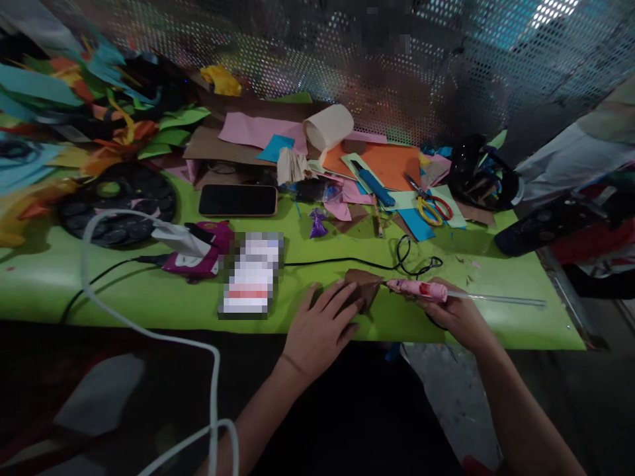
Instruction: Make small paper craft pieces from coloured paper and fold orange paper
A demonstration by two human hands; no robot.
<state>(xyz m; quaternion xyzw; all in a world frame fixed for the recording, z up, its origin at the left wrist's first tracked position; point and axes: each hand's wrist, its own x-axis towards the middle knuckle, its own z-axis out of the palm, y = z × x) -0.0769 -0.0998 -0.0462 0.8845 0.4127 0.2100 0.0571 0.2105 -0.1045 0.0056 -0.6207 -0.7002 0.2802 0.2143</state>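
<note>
A pink hot glue gun (421, 289) is gripped in my right hand (454, 314), with a clear glue stick (501, 299) sticking out of its back end to the right. Its nozzle points left and meets, or nearly meets, the edge of a brown piece of paper (366, 283). My left hand (325, 320) rests on that piece with its fingers spread, covering part of it. A phone with a lit, blurred screen (252, 274) lies left of my left hand. Behind the piece runs a black cord (342, 262), looped near the glue gun.
Across the green table (40, 284) lie a magenta power strip (198, 254), a dark phone (238, 200), a black round tray (116, 205), a blue cutter (374, 184) and scissors (432, 206). Paper scraps (270, 129) line the back. A white cable (149, 330) hangs over the front edge.
</note>
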